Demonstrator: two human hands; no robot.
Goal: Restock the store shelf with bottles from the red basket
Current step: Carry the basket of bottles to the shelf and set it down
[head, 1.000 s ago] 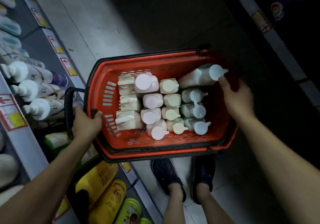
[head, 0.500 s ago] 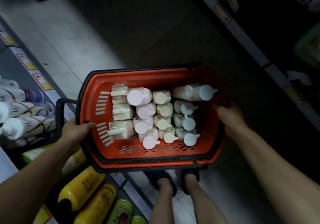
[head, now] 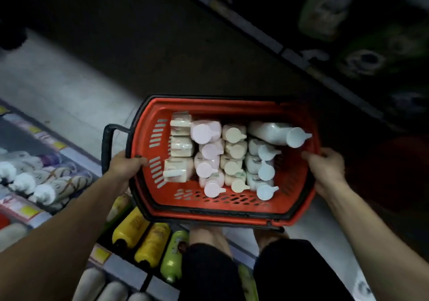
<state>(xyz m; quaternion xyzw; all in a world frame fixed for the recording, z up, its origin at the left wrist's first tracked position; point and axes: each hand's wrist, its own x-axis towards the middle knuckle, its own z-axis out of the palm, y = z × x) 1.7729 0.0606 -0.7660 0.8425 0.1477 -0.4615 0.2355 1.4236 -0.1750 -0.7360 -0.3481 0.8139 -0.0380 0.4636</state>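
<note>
I look straight down into a red basket point(head: 222, 204) with a black rim, held above my knees. My left hand point(head: 125, 167) grips its left rim, beside the black handle point(head: 107, 145). My right hand point(head: 326, 170) grips the right rim. Inside stand several pump bottles in rows: cream boxes at left, pink bottles point(head: 205, 131), yellow-capped bottles point(head: 233, 134), pale blue ones point(head: 265, 171). One long white bottle point(head: 276, 133) lies across the top right corner.
The store shelf point(head: 76, 159) runs along the left with white pump bottles point(head: 44, 192) lying in rows. Lower down stand yellow bottles point(head: 132, 228) and a green bottle point(head: 174, 259). A dark shelf point(head: 290, 52) crosses the upper right. Grey floor lies beyond the basket.
The basket has come down and nearer my knees as I crouch. My right hand slid from the long bottle's cap down onto the right rim. The left shelf has shifted out to the side.
</note>
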